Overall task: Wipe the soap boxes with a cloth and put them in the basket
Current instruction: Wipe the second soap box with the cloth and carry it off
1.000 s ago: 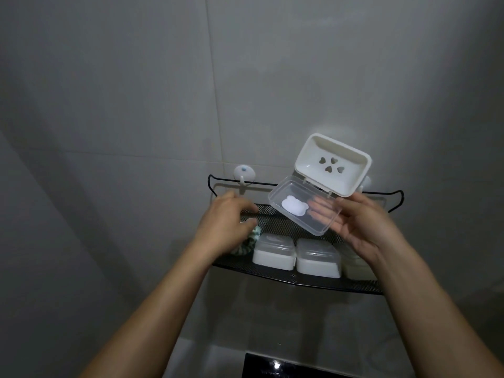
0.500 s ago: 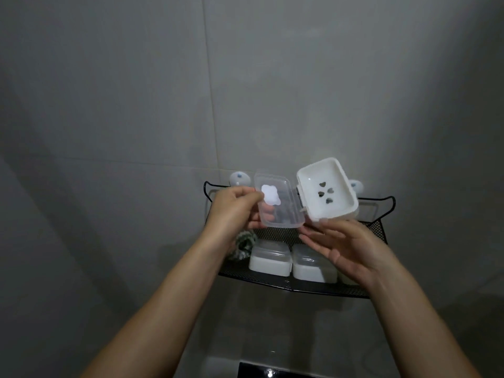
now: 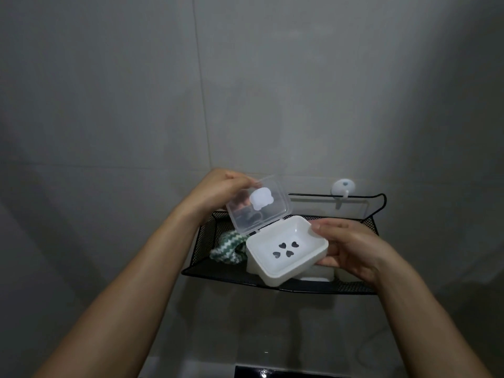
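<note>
— Where's the soap box (image 3: 287,251)?
— Held above the black mesh basket (image 3: 354,289), white tray facing up, clear lid (image 3: 257,207) swung open.
— And the hands?
— The right hand (image 3: 351,252) grips the tray's right side; the left hand (image 3: 218,189) pinches the lid's top edge.
— The cloth?
— A green-and-white cloth (image 3: 229,248) lies at the basket's left end, beside another box (image 3: 317,275).

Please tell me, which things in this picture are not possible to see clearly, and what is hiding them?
- Soap boxes in the basket, head view: almost wholly covered by the open soap box in the right hand.
- Left hand fingertips: seen only dimly through the clear lid.
- Green cloth: partly behind the lid and box.
- Dark object at the bottom edge: cut off.
</note>
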Available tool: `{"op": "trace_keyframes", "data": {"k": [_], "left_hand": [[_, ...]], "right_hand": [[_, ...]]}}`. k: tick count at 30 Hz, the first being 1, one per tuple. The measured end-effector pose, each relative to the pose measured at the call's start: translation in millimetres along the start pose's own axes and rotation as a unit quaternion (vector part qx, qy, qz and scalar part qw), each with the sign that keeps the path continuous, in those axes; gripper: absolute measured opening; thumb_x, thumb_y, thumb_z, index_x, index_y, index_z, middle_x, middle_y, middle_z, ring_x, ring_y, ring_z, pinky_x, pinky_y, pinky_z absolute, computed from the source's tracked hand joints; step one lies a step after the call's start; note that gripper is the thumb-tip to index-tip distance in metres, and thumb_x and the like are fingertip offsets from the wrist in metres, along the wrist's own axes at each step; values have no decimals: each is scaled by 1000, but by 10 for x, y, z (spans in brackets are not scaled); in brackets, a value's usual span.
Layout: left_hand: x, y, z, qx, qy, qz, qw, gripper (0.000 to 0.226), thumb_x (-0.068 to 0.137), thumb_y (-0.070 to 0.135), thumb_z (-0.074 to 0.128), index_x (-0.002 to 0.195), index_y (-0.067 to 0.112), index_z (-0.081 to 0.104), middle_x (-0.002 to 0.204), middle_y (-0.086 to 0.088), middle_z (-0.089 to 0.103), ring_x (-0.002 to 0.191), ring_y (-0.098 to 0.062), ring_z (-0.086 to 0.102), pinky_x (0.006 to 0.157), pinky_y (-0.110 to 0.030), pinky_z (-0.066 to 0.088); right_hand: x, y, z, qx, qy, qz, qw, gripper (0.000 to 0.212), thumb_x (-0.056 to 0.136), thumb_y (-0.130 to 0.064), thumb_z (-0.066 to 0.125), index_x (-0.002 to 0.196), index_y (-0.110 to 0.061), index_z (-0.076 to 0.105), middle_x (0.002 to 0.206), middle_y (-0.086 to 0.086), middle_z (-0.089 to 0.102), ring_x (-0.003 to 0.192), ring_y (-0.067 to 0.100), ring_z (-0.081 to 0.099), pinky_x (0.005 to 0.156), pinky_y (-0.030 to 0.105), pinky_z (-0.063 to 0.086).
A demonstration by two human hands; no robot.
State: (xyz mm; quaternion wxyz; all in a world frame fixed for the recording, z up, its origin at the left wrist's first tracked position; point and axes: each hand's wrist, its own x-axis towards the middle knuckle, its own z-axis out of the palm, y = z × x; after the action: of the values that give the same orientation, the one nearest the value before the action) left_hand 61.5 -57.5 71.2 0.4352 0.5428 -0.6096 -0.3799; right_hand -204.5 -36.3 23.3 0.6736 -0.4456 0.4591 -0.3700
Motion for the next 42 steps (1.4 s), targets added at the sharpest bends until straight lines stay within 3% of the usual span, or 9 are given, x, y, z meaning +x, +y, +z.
{"op": "trace_keyframes", "data": {"k": [5,9,14,17,20,23,31,34,42], "left_hand": [[-12,-56,3,-54,77,-2,996,23,95,33,63,115,24,68,91,-1,70,63,-3,64,52,-20,50],[-267,-189,3,-76,81,-24,994,55,92,26,69,141,25,44,102,-11,71,76,-22,71,70,-48,60],[-591,-267,97,-136,23,7,990,76,85,8,66,148,35,34,93,-2,70,61,-15,64,48,-33,53],[-705,-229,7,-125,22,31,991,86,74,9,58,149,39,32,104,-5,69,59,-24,62,46,-32,48],[-837,-225,-138,-119,49,40,991,85,73,9,56,150,39,34,104,-8,68,62,-30,60,46,-31,47],[-985,-257,-240,-117,100,28,988,78,82,2,58,147,38,37,105,-10,68,62,-25,60,43,-30,46],[-1493,-342,-510,-80,291,-15,953,65,92,-8,50,142,32,43,107,-10,67,61,-23,58,44,-29,42],[-1803,-331,-481,-71,371,-41,925,64,92,-8,50,141,31,45,107,-9,67,64,-24,59,43,-29,41],[-3000,-359,-57,-51,563,-125,816,68,87,-7,56,140,34,49,113,-10,62,65,-26,61,43,-30,46]], "right_hand": [[33,-18,66,19,25,-42,999,21,87,-2,65,107,-8,70,87,12,76,68,22,73,62,36,63],[25,-51,121,43,32,-85,995,37,87,3,63,119,-14,67,93,13,76,72,25,74,62,35,62],[-22,-90,318,7,25,-143,989,57,85,8,60,124,-33,65,94,14,72,77,25,67,67,38,59],[-78,-109,480,-36,-8,-168,985,65,87,10,56,130,-39,60,114,25,66,86,29,63,76,46,51],[-65,-136,634,-62,-39,-172,982,70,87,11,54,135,-39,56,118,24,65,86,28,62,71,44,50],[30,-170,786,-87,-72,-170,979,70,89,10,54,137,-41,54,101,12,70,78,20,66,64,41,56],[401,-109,1407,-102,-192,-154,964,66,89,10,53,134,-37,58,100,6,75,77,20,66,59,36,50],[459,-11,1654,-111,-251,-142,951,65,89,10,53,129,-40,60,96,5,74,74,16,67,53,31,52],[167,562,2239,-174,-446,-92,873,67,88,9,55,124,-46,62,107,2,70,82,18,70,68,41,54]]}}
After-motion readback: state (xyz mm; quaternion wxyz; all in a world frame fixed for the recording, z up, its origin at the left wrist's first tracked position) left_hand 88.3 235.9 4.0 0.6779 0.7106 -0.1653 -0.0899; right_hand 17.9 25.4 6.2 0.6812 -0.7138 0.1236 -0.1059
